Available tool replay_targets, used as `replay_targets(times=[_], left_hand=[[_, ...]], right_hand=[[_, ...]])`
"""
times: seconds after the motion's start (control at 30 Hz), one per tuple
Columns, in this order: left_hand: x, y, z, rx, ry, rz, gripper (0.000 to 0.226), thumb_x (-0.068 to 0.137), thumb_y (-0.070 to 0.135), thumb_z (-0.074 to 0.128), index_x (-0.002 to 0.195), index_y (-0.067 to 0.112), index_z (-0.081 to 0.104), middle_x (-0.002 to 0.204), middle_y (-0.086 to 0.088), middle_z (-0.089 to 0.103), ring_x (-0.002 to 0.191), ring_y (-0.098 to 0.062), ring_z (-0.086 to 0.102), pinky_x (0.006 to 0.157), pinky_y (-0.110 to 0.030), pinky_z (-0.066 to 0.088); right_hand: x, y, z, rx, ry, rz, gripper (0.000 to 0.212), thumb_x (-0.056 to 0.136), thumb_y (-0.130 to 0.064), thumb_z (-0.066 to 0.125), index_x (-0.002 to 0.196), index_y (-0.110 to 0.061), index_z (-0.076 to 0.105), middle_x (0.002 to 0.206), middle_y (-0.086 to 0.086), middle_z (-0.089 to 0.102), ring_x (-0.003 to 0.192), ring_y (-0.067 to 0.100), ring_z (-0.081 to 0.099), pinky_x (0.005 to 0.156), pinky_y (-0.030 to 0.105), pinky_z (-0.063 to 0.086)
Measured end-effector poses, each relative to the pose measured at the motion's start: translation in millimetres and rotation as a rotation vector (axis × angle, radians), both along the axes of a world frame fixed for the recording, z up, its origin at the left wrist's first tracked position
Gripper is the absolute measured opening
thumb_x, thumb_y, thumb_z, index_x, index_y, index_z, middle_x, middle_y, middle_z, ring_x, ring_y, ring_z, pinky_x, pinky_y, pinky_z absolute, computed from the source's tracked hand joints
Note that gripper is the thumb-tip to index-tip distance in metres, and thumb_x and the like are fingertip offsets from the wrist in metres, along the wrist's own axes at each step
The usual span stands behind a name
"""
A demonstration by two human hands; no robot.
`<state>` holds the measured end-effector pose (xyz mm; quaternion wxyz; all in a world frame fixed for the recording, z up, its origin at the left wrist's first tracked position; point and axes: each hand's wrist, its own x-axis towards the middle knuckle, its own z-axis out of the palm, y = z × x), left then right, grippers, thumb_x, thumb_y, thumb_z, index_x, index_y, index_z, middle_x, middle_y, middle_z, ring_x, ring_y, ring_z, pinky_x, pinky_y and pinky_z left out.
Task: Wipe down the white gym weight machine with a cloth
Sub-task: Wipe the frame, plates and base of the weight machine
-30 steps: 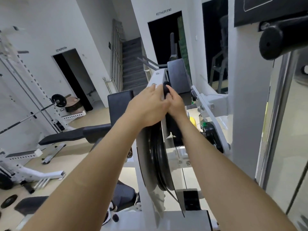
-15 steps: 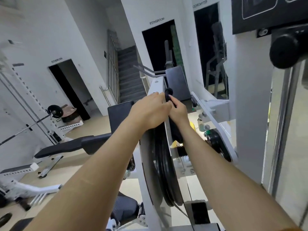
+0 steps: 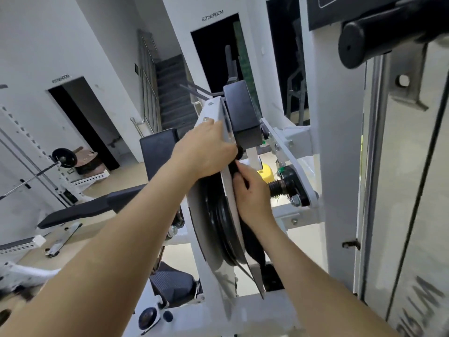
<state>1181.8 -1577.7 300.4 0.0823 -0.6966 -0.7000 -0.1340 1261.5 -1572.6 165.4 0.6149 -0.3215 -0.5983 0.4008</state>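
White walls close in a gym room with a tan floor, a grey staircase behind a metal railing, a black padded bench and a barbell on a white rack at the left. The white weight machine stands straight ahead, a black pulley wheel between its side plates. The left hand has its grip curled over the plate's upper edge. Just below, the right hand has its grip pinched on a black cloth, which lies against the plate's right face and hangs under the wrist. Lettering above the dark doorways appears mirrored and cannot be read surely.
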Motion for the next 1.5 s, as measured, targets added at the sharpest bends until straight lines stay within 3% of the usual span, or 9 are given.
replay_targets(times=[0.3, 0.47, 0.67, 0.93, 1.07, 1.2, 1.3, 1.37, 1.5], left_hand=[[-0.3, -3.3, -14.3, 0.149, 0.096, 0.001, 0.042, 0.09, 0.035, 0.038, 0.123, 0.014, 0.05, 0.126, -0.004, 0.05, 0.115, -0.028, 0.05, 0.077, -0.034, 0.033], [1.7, -8.9, -14.3, 0.169, 0.103, 0.054, 0.043, 0.087, 0.044, 0.042, 0.118, 0.015, 0.051, 0.125, -0.003, 0.052, 0.113, -0.029, 0.05, 0.075, -0.034, 0.03], [2.7, -9.9, -13.2, 0.169, 0.108, 0.037, 0.045, 0.084, 0.036, 0.038, 0.121, 0.015, 0.048, 0.125, -0.002, 0.053, 0.105, -0.028, 0.051, 0.071, -0.035, 0.029], [7.8, -13.6, -12.6, 0.206, 0.141, -0.025, 0.038, 0.086, 0.023, 0.038, 0.115, 0.008, 0.057, 0.118, -0.007, 0.056, 0.1, -0.027, 0.05, 0.072, -0.036, 0.032], [17.1, -33.1, -20.3, 0.249, 0.291, -0.286, 0.042, 0.085, 0.023, 0.035, 0.099, 0.012, 0.072, 0.115, -0.004, 0.067, 0.117, -0.02, 0.051, 0.1, -0.029, 0.03], [22.4, -71.8, -51.3, 0.14, 0.664, -0.356, 0.045, 0.082, 0.037, 0.037, 0.098, 0.022, 0.076, 0.127, -0.001, 0.064, 0.134, -0.022, 0.045, 0.118, -0.045, 0.006], [19.0, -95.3, -77.9, 0.138, 0.822, -0.443, 0.036, 0.085, 0.032, 0.045, 0.09, 0.015, 0.077, 0.117, -0.006, 0.068, 0.129, -0.027, 0.049, 0.12, -0.049, 0.01], [13.1, -100.0, -85.7, 0.228, 0.792, -0.473, 0.036, 0.089, 0.032, 0.045, 0.098, 0.012, 0.074, 0.123, -0.009, 0.065, 0.13, -0.028, 0.048, 0.119, -0.048, 0.016], [4.7, -104.7, -99.9, 0.42, 0.512, -0.273, 0.058, 0.079, 0.036, 0.053, 0.132, 0.013, 0.054, 0.154, -0.014, 0.032, 0.145, -0.03, 0.025, 0.117, -0.055, 0.015]], right_hand=[[9.7, -74.1, -41.5, 0.092, 0.162, 0.211, 0.041, 0.102, -0.035, 0.033, 0.141, -0.046, 0.033, 0.149, -0.028, 0.036, 0.141, -0.004, 0.027, 0.112, 0.01, 0.021], [7.8, -27.0, 1.9, -0.139, 0.191, 0.291, 0.041, 0.107, -0.02, 0.028, 0.147, -0.017, 0.038, 0.15, -0.007, 0.042, 0.14, 0.001, 0.033, 0.118, 0.025, 0.023], [9.5, -71.4, -38.0, 0.056, 0.198, 0.26, 0.045, 0.102, -0.031, 0.034, 0.147, -0.029, 0.036, 0.151, -0.017, 0.038, 0.142, 0.0, 0.028, 0.116, 0.018, 0.021], [9.3, -53.9, -14.8, -0.091, 0.195, 0.236, 0.04, 0.105, -0.021, 0.035, 0.145, -0.023, 0.041, 0.149, -0.011, 0.042, 0.14, 0.002, 0.033, 0.115, 0.017, 0.024], [10.3, -83.4, -38.5, 0.038, 0.281, 0.249, 0.04, 0.103, -0.026, 0.036, 0.141, -0.032, 0.042, 0.146, -0.019, 0.045, 0.138, -0.001, 0.035, 0.112, 0.014, 0.027], [17.0, -79.2, -86.7, -0.303, 0.191, 0.158, 0.035, 0.105, -0.017, 0.037, 0.134, -0.018, 0.056, 0.132, -0.007, 0.06, 0.126, 0.006, 0.051, 0.108, 0.023, 0.038], [17.1, -52.0, -79.5, -0.431, 0.019, 0.183, 0.033, 0.104, -0.02, 0.039, 0.125, -0.006, 0.06, 0.108, -0.002, 0.066, 0.101, 0.017, 0.059, 0.083, 0.019, 0.046], [10.8, -61.8, -73.0, -0.331, 0.163, 0.215, 0.029, 0.102, -0.025, 0.044, 0.121, -0.013, 0.062, 0.1, -0.007, 0.064, 0.097, 0.014, 0.057, 0.084, 0.024, 0.045], [3.8, -91.6, -95.5, -0.165, 0.33, 0.275, 0.041, 0.101, -0.036, 0.04, 0.14, -0.026, 0.05, 0.138, -0.009, 0.056, 0.131, 0.008, 0.047, 0.11, 0.031, 0.036]])
